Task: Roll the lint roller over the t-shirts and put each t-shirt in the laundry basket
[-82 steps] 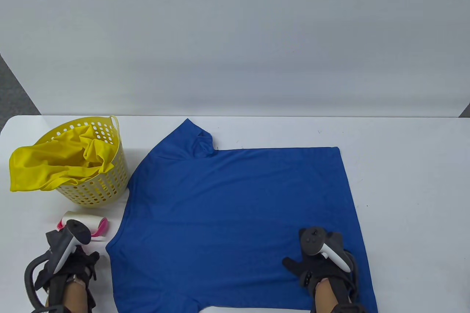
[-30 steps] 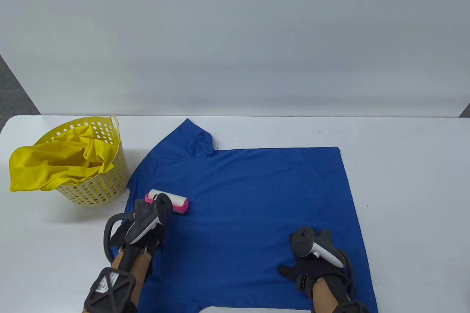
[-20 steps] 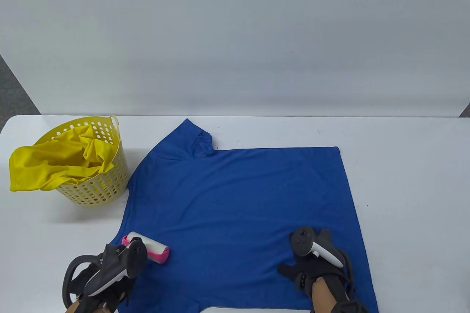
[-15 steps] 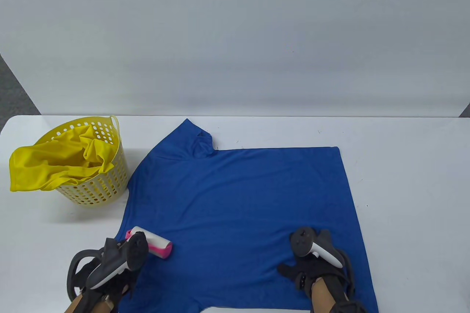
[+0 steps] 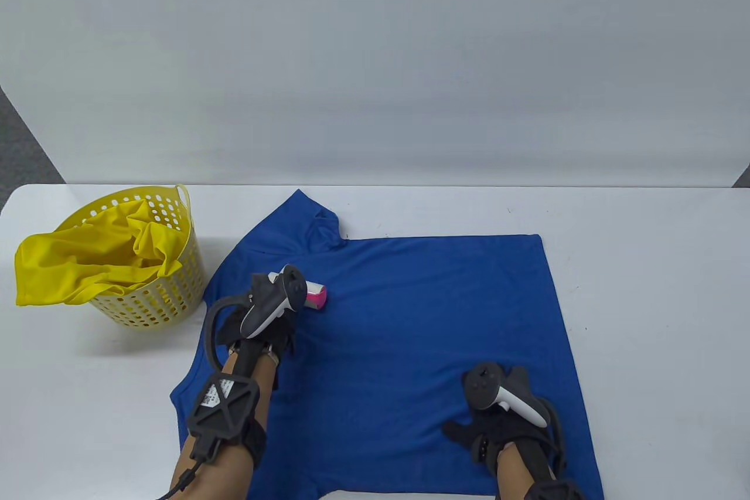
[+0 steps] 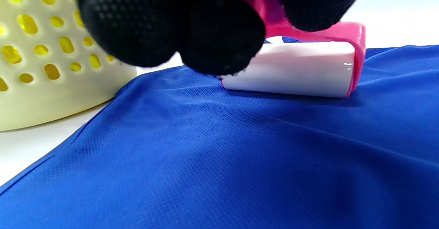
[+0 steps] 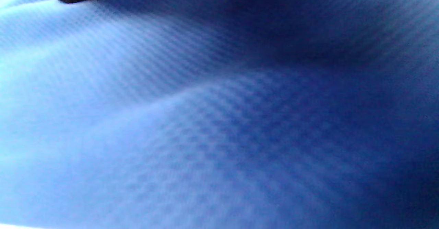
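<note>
A yellow perforated laundry basket (image 5: 176, 295) is sitting at the table's (image 5: 644, 265) left, holding a yellow t-shirt (image 5: 88, 265) that is spilling over its rim. No readable writing is showing anywhere. The blue t-shirt (image 5: 398, 336) is lying flat beside the basket. The left hand (image 5: 263, 330) is gripping the pink-framed lint roller (image 6: 301, 68), fingers curled round its handle, the white roll resting on the shirt's upper left. The right hand (image 5: 498, 429) is pressing flat on the shirt's near right part, fingers spread.
</note>
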Tool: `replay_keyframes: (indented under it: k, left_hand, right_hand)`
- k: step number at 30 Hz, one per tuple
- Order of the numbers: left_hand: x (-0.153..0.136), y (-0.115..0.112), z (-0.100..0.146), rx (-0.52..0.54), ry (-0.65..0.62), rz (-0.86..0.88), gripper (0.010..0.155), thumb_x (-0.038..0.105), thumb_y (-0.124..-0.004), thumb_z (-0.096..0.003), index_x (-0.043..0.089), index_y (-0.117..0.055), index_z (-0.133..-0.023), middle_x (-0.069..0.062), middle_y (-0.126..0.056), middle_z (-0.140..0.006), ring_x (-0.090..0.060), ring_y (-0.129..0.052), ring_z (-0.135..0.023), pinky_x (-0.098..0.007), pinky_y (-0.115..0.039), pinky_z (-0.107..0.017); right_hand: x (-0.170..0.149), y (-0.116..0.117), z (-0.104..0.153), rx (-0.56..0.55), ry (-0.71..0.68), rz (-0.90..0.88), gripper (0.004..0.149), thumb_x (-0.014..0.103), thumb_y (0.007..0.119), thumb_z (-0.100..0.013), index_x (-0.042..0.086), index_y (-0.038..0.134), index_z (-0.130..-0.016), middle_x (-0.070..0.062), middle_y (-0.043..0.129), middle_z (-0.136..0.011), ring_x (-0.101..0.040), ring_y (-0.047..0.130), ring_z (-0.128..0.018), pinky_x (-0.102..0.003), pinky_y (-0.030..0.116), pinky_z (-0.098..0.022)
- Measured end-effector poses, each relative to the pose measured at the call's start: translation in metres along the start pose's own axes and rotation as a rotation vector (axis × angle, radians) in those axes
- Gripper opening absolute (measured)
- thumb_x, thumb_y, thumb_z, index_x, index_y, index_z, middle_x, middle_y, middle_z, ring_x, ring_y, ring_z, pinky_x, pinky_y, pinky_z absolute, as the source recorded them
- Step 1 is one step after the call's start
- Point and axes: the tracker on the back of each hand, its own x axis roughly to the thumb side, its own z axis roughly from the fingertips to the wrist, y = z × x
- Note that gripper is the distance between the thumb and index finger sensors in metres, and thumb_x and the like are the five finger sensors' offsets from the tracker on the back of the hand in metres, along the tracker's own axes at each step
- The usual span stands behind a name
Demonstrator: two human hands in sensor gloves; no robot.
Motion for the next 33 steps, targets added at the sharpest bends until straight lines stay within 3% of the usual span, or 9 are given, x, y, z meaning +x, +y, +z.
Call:
replay_keyframes:
  k: [5, 12, 19, 25, 33]
  left_hand:
    - [-0.013, -0.004, 0.02, 0.014, -0.072, -0.05, 0.06, 0.052, -0.073, -0.0534, 0.036, -0.053, -0.107, -0.004, -0.087, -0.084, -0.011, -0.101, -0.038, -0.038, -0.09, -0.028]
    - [-0.078, -0.023, 0.095, -0.01, -0.213, -0.07, 0.06, 0.051, -0.073, -0.0537, 0.036, -0.052, -0.108, -0.006, -0.087, -0.085, -0.012, -0.101, -0.038, -0.039, -0.09, -0.028]
    - [-0.118, -0.027, 0.155, -0.042, -0.215, -0.151, 0.06, 0.051, -0.076, -0.0524, 0.035, -0.058, -0.107, -0.006, -0.091, -0.082, -0.013, -0.102, -0.035, -0.04, -0.09, -0.025]
    - [-0.112, -0.028, 0.151, -0.02, -0.199, -0.147, 0.059, 0.051, -0.075, -0.0525, 0.035, -0.058, -0.107, -0.006, -0.091, -0.083, -0.013, -0.102, -0.035, -0.04, -0.09, -0.026]
    - [-0.067, -0.015, 0.096, -0.013, -0.135, -0.102, 0.059, 0.051, -0.074, -0.0529, 0.036, -0.056, -0.107, -0.006, -0.089, -0.084, -0.013, -0.102, -0.037, -0.04, -0.09, -0.027]
  right_hand:
    - [0.0, 0.0, 0.0, -0.001, 0.001, 0.002, 0.085, 0.063, 0.058, -0.043, 0.027, 0.001, -0.094, -0.019, -0.015, -0.097, -0.055, -0.012, -0.083, -0.082, 0.011, -0.05]
    - [0.0, 0.0, 0.0, 0.0, -0.003, -0.001, 0.085, 0.063, 0.058, -0.043, 0.027, 0.001, -0.094, -0.019, -0.015, -0.097, -0.055, -0.013, -0.083, -0.082, 0.011, -0.05]
    - [0.0, 0.0, 0.0, -0.004, 0.001, 0.0, 0.085, 0.063, 0.058, -0.043, 0.027, 0.001, -0.094, -0.019, -0.015, -0.097, -0.055, -0.012, -0.083, -0.082, 0.011, -0.05]
    - [0.0, 0.0, 0.0, -0.007, 0.003, 0.003, 0.085, 0.063, 0.058, -0.043, 0.027, 0.001, -0.094, -0.019, -0.014, -0.097, -0.055, -0.012, -0.084, -0.082, 0.011, -0.05]
    - [0.001, 0.001, 0.0, -0.004, 0.001, 0.002, 0.085, 0.063, 0.058, -0.043, 0.027, 0.0, -0.094, -0.019, -0.015, -0.097, -0.055, -0.012, -0.083, -0.082, 0.011, -0.05]
